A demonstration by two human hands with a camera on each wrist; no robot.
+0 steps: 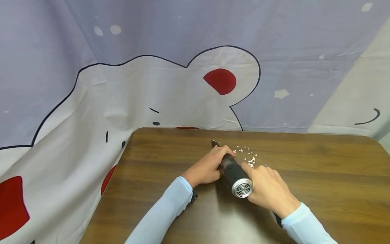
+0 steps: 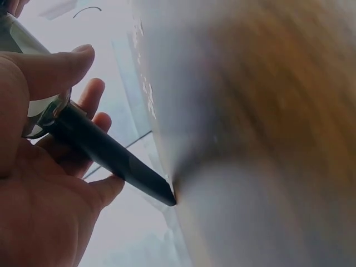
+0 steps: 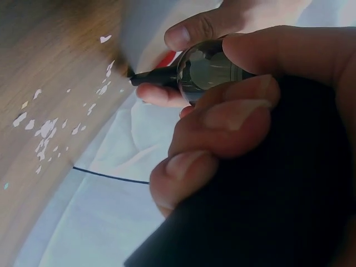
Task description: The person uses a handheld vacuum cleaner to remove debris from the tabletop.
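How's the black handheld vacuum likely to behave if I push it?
The black handheld vacuum would probably roll if laid loose, since its body is round. Its narrow nozzle looks stiff, running straight to its tip at the table. The clear section seems hard and glossy, so a knock might crack it.

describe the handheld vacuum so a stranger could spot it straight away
On the brown wooden table, find the left hand and right hand. Both grip the handheld vacuum, a dark cylinder with a round silver vented end and a narrow black nozzle, unlike the loose white scraps lying near it.
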